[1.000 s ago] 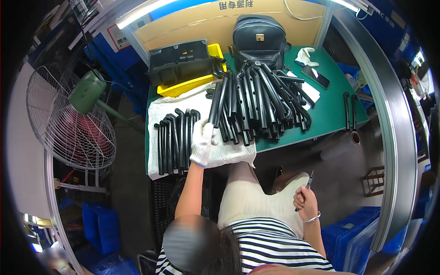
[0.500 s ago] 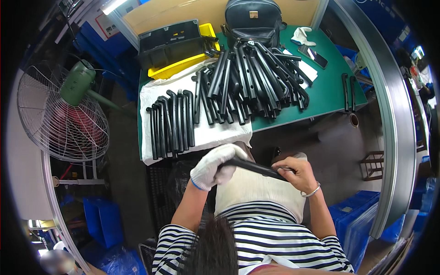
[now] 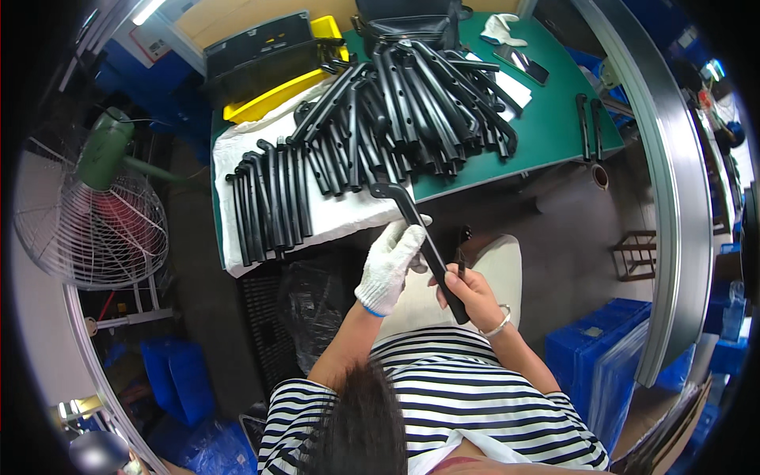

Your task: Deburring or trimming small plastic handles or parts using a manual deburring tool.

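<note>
A black bent tube (image 3: 431, 252) slants across in front of me, its curved, flattened end up at the left by the table edge. My left hand (image 3: 386, 271), in a white knit glove, is closed around the tube's middle. Bare, my right hand (image 3: 476, 294) grips the tube near its lower end. A thin dark tool (image 3: 461, 258) sticks up by the right fingers; its kind is unclear. Beyond, a row of similar black tubes (image 3: 269, 198) lies on a white cloth (image 3: 340, 214), beside a large heap of them (image 3: 419, 111) on the green table (image 3: 546, 131).
A yellow bin (image 3: 273, 96) with a black box, a black backpack (image 3: 408, 24), a white glove (image 3: 503, 30) and a phone (image 3: 522, 63) are at the back. Two tubes (image 3: 586, 127) stand apart at the right. A fan (image 3: 95, 206) is left; blue crates (image 3: 594, 340) sit right.
The tube has swung from nearly level to steeply slanted, its bent end now up toward the table. Both hands turned with it, and the view has shifted.
</note>
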